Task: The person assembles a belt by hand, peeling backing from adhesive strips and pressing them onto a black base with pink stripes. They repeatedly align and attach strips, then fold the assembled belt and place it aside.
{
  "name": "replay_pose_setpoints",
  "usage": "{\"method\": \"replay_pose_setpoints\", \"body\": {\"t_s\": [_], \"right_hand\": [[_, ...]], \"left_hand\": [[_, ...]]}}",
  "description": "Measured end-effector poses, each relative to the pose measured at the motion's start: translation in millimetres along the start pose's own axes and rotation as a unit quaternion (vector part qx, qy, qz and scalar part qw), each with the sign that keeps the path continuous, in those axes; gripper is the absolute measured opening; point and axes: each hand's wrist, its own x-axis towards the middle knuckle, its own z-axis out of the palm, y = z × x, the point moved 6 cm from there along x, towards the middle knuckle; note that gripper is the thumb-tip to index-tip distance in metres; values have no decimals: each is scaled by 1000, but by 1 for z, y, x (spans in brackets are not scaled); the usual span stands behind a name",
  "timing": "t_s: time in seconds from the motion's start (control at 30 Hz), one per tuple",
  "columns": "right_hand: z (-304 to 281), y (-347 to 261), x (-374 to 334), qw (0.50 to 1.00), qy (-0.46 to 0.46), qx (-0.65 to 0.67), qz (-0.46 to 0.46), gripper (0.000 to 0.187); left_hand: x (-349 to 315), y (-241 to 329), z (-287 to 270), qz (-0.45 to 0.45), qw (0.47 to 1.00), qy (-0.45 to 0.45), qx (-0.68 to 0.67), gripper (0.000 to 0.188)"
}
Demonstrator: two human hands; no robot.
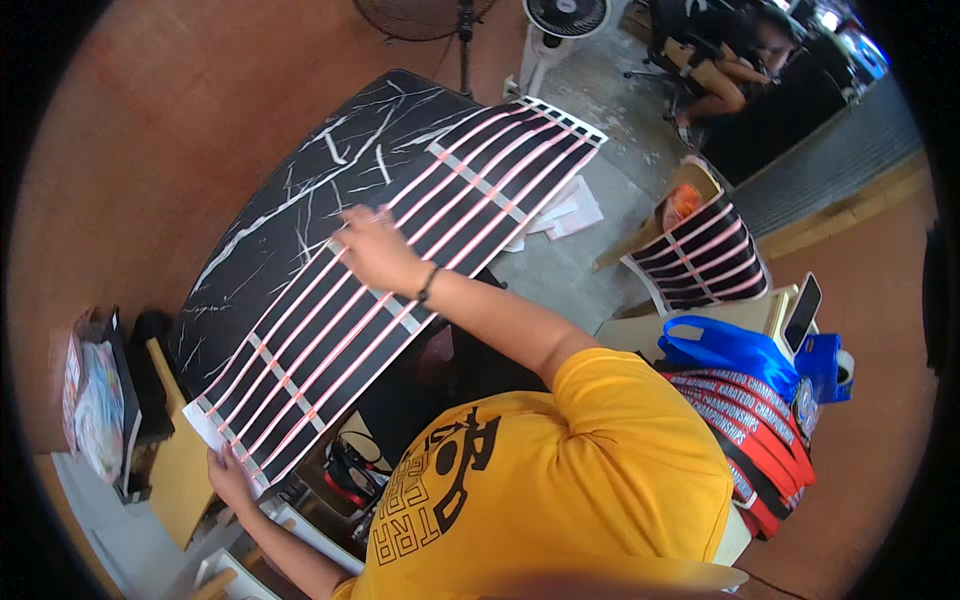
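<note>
A long sheet with black panels and pink-and-white lengthwise stripes lies across the dark marbled table, overhanging its near side. Several grey tape-like bands cross the stripes. At the near left corner, my left hand grips the white end, thumb on top and the other fingers mostly hidden beneath. My right hand reaches over the sheet to its far edge, beside the middle grey band. Its fingers are bent together there, and whatever they pinch is too small to make out.
The black marbled table has a rounded far edge. Fans stand behind it. On the right are a similar striped sheet, a blue bag and stacked red lanyards. A plastic-wrapped bundle sits left. Another person sits far right.
</note>
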Motion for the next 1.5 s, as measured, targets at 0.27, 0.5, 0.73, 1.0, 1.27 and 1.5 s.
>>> {"method": "replay_pose_setpoints", "body": {"t_s": [0.27,0.5,0.73,1.0,1.27,1.5], "right_hand": [[-24,79,0,999,-32,32,-25,36],[-3,48,59,996,-66,60,27,23],[127,-178,15,909,-238,303,-160,27],[169,-263,8,937,-150,298,-106,23],[174,-262,-4,937,-115,317,-88,24],[174,-261,-8,942,-95,307,-100,23]], "left_hand": [[-9,8,6,-54,995,20,-78,32],[-46,31,18,-106,992,14,-61,32],[-60,29,27,-97,969,97,-204,24],[-69,35,24,-53,970,140,-190,22],[-67,36,22,-61,974,129,-174,29],[-47,48,-1,-24,974,131,-183,23]]}}
